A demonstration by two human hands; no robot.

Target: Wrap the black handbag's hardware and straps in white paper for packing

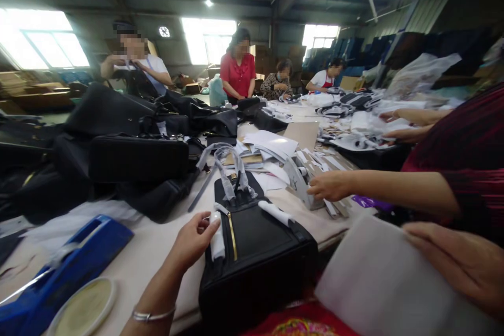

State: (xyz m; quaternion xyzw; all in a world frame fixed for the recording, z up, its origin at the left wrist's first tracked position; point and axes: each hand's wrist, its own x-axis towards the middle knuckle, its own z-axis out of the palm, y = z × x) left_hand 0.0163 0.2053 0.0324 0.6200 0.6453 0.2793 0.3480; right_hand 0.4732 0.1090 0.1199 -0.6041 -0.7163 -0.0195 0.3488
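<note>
The left hand (195, 239) pinches a white-wrapped strap (217, 241) between thumb and fingertips. The strap lies on the black handbag (255, 268), which stands just right of that hand at the bench (149, 252) edge. The right hand (460, 262) grips a white sheet (378, 283), with the handbag to its left.

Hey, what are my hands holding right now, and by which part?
The left hand pinches the top end of a white paper wrap on the black handbag. The right hand grips a white sheet by its right edge.
</note>
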